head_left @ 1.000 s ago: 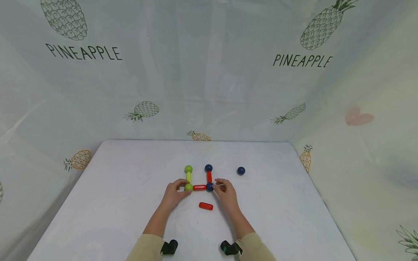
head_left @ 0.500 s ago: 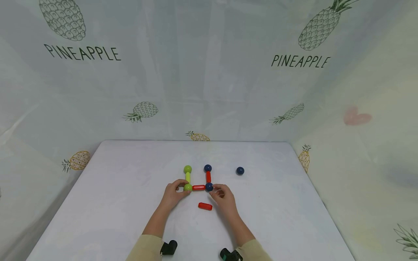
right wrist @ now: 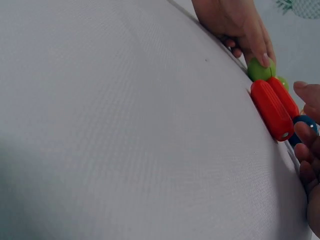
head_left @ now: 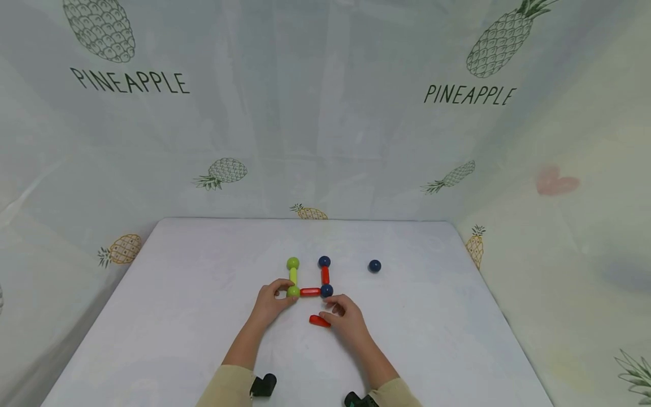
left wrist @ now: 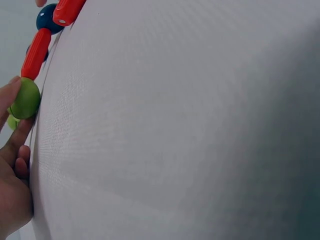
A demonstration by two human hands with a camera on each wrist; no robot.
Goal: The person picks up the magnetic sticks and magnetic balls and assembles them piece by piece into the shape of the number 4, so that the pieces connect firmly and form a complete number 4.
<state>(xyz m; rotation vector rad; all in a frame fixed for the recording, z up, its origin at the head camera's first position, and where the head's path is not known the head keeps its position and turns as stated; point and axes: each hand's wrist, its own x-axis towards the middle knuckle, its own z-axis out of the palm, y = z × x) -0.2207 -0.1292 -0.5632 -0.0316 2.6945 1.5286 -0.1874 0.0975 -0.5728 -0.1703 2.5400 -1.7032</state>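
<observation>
My left hand [head_left: 269, 304] pinches a green ball [head_left: 293, 291] between thumb and fingers. A green magnetic stick [head_left: 293, 276] runs from it to another green ball [head_left: 293, 263]. Rightward, a red magnetic stick [head_left: 309, 292] links it to a dark blue ball [head_left: 327, 291]. From there a second red stick [head_left: 325, 276] reaches a far blue ball [head_left: 324, 262]. My right hand [head_left: 351, 323] hovers by a loose red stick [head_left: 317, 320], its thumb over the right end. In the right wrist view, thumb and fingers are apart, with a gap to the loose stick [right wrist: 272, 111].
A separate dark blue ball [head_left: 374, 265] lies on the white table [head_left: 432, 316], right of the joined pieces. A pale cloth with pineapple prints [head_left: 305, 113] hangs behind and beside the table.
My right hand has left the near blue ball and moved toward me, over the right end of the loose red stick. My left hand stays at the green ball.
</observation>
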